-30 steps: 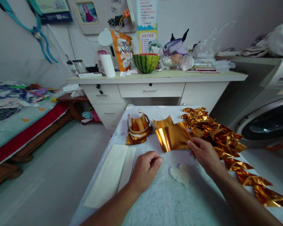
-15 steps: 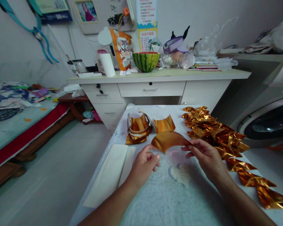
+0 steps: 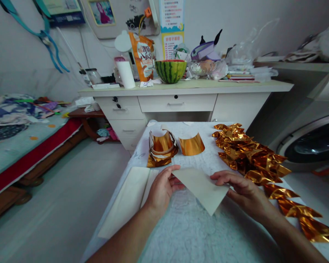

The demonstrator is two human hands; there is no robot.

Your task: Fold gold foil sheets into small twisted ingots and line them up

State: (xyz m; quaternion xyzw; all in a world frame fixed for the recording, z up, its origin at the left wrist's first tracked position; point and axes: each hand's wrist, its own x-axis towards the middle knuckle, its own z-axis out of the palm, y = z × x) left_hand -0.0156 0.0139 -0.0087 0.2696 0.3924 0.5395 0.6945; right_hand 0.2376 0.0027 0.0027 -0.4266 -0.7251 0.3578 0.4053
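A sheet with its pale side up (image 3: 201, 186) spans the space between my hands, one corner pointing toward me. My right hand (image 3: 237, 184) pinches its right corner, thumb below and fingers on top. At the sheet's left corner is my left hand (image 3: 164, 184), its fingers curled at the edge. Beyond them lie a curved gold sheet (image 3: 192, 145) and a curled bundle of gold sheets (image 3: 161, 148). Folded gold foil pieces (image 3: 252, 155) are heaped along the right side. Left of my left hand rest white paper strips (image 3: 124, 201).
The cloth-covered table (image 3: 186, 233) stands before a white desk (image 3: 178, 87) holding a cut watermelon (image 3: 170, 71), an orange pouch (image 3: 142, 58) and plastic bags. A bed (image 3: 24, 138) is at the left, a washing machine (image 3: 312, 138) at the right.
The sheet in my right hand has turned from gold side to pale side up and come nearer me. My left hand has moved to its left corner.
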